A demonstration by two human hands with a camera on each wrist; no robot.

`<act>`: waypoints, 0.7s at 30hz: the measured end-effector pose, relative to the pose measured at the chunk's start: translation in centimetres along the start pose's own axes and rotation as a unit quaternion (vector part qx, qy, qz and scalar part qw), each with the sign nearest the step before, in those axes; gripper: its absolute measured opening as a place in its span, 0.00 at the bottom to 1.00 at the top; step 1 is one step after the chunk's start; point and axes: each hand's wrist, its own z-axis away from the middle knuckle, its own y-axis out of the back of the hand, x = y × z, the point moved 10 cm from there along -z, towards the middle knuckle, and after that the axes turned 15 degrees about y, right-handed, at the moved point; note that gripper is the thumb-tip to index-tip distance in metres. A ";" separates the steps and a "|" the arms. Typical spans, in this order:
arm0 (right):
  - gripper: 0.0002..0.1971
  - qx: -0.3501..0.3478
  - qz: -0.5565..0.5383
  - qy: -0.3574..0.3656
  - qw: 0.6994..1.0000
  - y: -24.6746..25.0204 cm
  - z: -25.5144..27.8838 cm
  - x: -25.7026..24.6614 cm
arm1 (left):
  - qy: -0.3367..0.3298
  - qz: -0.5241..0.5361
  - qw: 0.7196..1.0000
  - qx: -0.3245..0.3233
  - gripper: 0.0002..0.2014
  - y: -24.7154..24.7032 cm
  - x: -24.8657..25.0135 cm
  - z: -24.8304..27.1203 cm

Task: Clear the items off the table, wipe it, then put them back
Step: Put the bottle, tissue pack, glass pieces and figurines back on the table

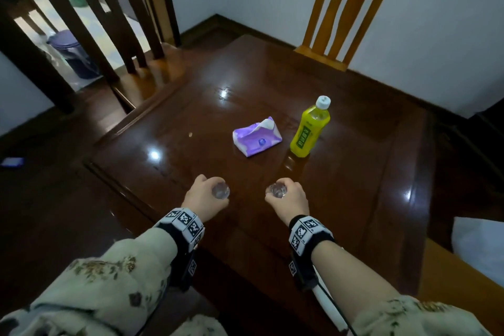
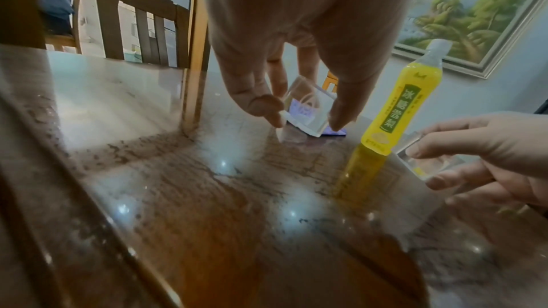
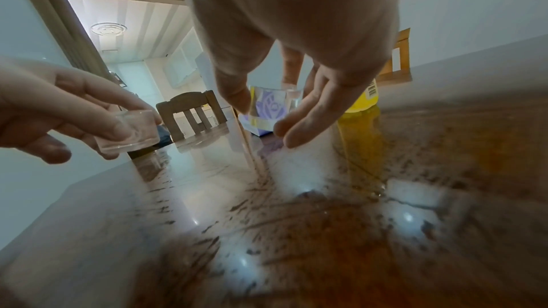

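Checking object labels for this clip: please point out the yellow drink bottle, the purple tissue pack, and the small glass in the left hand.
yellow drink bottle [image 1: 307,132]: head view, on its green label.
purple tissue pack [image 1: 256,138]: head view, middle of its top face.
small glass [image 2: 308,107] in the left hand [image 2: 296,32]: left wrist view, on its clear side wall.

Home dining room: wooden table [image 1: 272,76], chairs [image 1: 343,13], framed painting [image 2: 480,8].

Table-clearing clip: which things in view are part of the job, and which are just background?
Part of the job:
- small glass held in the left hand
- second small glass held in the right hand
- purple tissue pack
- yellow drink bottle
- table

Background:
- light wooden chair
- dark chair
- landscape painting
- blue bin
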 end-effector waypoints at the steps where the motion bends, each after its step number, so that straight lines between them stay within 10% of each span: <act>1: 0.20 -0.003 0.003 -0.005 1.000 -0.2 -0.8 -0.1 | 0.003 -0.005 1.000 -0.001 0.23 0.3 0.0 -0.9; 12: 0.26 0.068 -0.013 -0.084 0.994 -0.6 -5.7 0.4 | -0.035 -0.064 0.997 -0.039 0.22 1.2 3.0 -10.1; 21: 0.23 0.087 0.022 -0.143 0.986 -2.0 -6.3 -0.9 | -0.150 -0.139 0.959 -0.197 0.20 -3.8 7.3 -11.6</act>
